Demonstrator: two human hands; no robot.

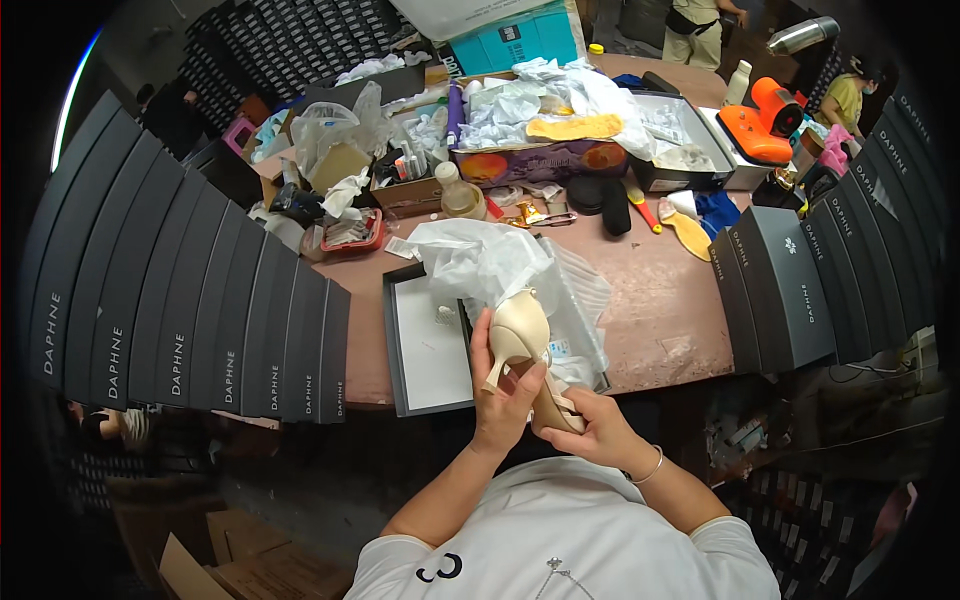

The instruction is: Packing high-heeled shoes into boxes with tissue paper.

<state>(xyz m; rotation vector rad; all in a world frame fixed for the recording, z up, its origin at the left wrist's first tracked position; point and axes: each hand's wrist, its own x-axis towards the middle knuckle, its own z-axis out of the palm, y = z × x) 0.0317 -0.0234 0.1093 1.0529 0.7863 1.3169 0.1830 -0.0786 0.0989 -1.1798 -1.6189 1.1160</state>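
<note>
A cream high-heeled shoe is held up over the table's near edge, its heel pointing down to the left. My left hand wraps round the shoe's heel end. With my right hand I grip the toe end, the fingers closed round it. Just beyond the shoe, crumpled white tissue paper spills over an open shoebox with a white inside and dark rim. Translucent wrapping lies to the right of the tissue.
Dark shoeboxes stand in tall stacks on the left and right. Across the back are a purple carton heaped with paper, an orange tape-dispenser-like device, a bottle and a yellow-red brush. Other people stand behind.
</note>
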